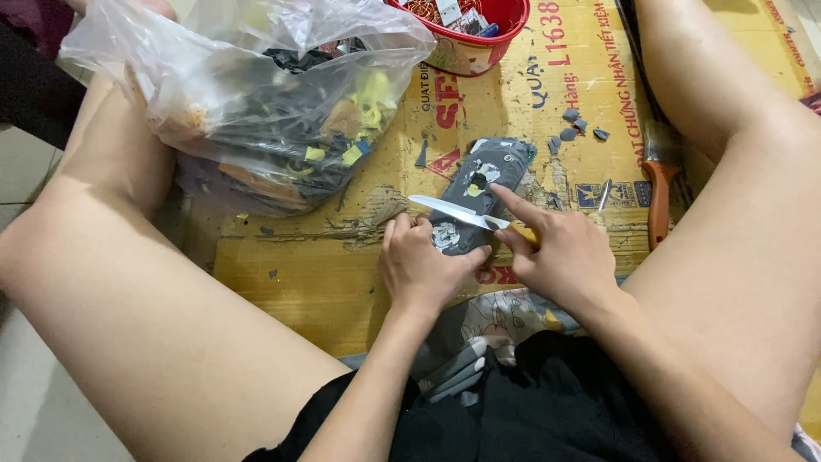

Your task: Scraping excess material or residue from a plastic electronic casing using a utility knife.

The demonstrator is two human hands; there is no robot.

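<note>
dark slab [479, 192] runs long axis away from body, left hand [421, 267] clamped on near end, right hand [560, 257] gripping knife [453, 211] with blade crosswise over it

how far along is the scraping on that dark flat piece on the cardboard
Partly done, it seems. Grey scraps already lie loose on the cardboard. In hand: the left hand steadies the dark piece while the right hand presses a knife across it. Left: pale and yellow patches still show on its surface.
</note>
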